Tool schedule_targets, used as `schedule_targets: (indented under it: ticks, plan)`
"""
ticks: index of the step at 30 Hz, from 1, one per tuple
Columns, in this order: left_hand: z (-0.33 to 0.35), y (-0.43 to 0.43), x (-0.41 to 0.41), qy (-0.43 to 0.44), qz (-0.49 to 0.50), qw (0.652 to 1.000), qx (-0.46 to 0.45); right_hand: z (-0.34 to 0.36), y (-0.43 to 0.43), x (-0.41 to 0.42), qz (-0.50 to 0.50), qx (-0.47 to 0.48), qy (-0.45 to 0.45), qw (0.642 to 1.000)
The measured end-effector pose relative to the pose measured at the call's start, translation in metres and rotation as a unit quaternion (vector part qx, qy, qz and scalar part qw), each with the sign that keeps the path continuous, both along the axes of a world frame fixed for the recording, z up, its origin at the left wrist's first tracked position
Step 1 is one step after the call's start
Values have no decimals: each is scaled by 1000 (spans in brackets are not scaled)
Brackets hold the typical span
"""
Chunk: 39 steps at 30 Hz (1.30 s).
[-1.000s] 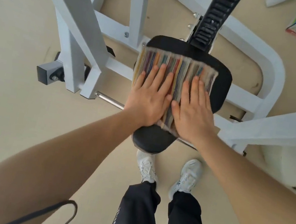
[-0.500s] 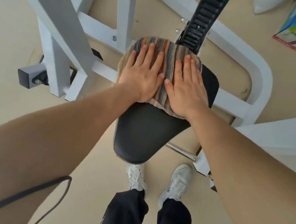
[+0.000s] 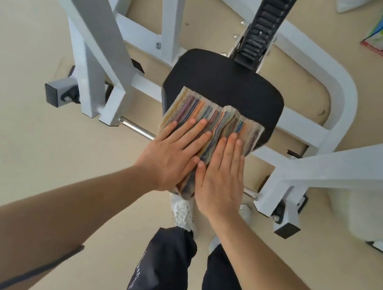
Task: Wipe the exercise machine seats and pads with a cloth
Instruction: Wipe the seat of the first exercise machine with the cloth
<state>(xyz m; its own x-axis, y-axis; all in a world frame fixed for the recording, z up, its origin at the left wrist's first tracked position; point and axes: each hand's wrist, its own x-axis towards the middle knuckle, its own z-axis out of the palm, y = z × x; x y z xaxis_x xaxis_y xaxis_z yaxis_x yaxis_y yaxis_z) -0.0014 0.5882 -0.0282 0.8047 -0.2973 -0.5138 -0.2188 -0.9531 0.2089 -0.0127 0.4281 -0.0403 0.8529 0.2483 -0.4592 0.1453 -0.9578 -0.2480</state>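
Head view, flat hands (image 3: 196, 168) pressing cloth (image 3: 212, 120), seat (image 3: 225, 82)

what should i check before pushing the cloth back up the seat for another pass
1. Both hands on the cloth: ok. Left hand and right hand lie flat, side by side, on the striped cloth.
2. Cloth flat: not ok. A ridge runs up its middle between the hands.
3. Cloth on the seat: cannot tell at the near end; the hands cover that end of the black seat.
4. Path ahead: ok. The far half of the seat is bare up to the ribbed black post.
5. Footing: ok. White shoes stand just below the seat's near end.
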Motion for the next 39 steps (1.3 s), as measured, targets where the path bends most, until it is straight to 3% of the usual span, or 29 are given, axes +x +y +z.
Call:
schedule_targets:
  ticks: [6, 13, 17, 21, 24, 28, 33, 36, 39]
  plan:
    - [-5, 7, 16, 13, 16, 1000, -2, -7, -11, 40, 155, -17, 10, 988]
    - [-49, 15, 122, -35, 50, 998, 2, -44, 19, 133, 34, -15, -8, 999]
    - [-73, 27, 175, -57, -17, 998, -20, -59, 27, 173, 29, -34, -21, 999]
    - [-85, 35, 214, -58, -15, 997, -54, -63, 36, 205, 41, -55, -43, 997]
    - [-89, 49, 214, -57, 57, 991, -102, -65, 53, 219, 42, -70, -33, 996]
    - [-90, 76, 182, -16, 248, 951, -186, -65, 83, 219, 57, -61, -34, 996]
    - [-85, 69, 173, -29, 269, 941, -204, -63, 93, 219, 94, -40, -44, 994]
    - [-88, 64, 185, -39, 223, 960, -164, -63, 77, 219, 107, -10, -42, 993]
    - [-87, 53, 195, -81, 90, 990, -68, -59, 59, 216, 92, -18, -52, 994]
